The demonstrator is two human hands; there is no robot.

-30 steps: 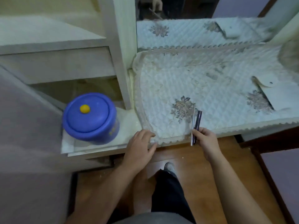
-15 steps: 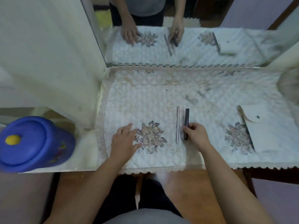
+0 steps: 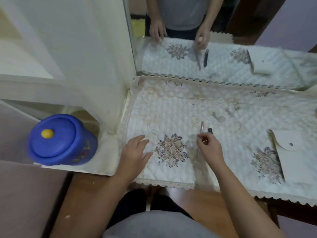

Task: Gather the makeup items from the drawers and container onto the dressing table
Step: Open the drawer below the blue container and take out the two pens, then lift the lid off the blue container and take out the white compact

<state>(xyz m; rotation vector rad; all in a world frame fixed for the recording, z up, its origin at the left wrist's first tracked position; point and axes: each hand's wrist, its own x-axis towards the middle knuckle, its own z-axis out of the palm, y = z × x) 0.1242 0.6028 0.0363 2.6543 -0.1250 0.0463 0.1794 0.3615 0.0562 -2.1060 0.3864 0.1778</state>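
Observation:
The dressing table is covered by a quilted white cloth [image 3: 171,107] with flower patches. My right hand [image 3: 210,149] is over the cloth's middle, pinching a thin silver makeup pencil [image 3: 201,127] that points away from me. A black makeup pen [image 3: 210,130] lies on the cloth just beyond my knuckles; the mirror shows it apart from my fingers. Resting flat on the cloth beside a flower patch, my left hand [image 3: 135,153] has its fingers spread and holds nothing. A blue lidded container [image 3: 60,140] with a yellow knob stands on the low shelf at the left.
A mirror [image 3: 223,48] runs along the table's back and reflects my hands. A white cabinet panel [image 3: 96,66] rises at the table's left end. A turned-up white cloth corner [image 3: 291,157] lies at the right. Wooden floor and my legs are below the table's front edge.
My right hand carried the two makeup sticks from the front edge to the cloth's middle; the black pen now lies free. My left hand moved from the edge onto the cloth.

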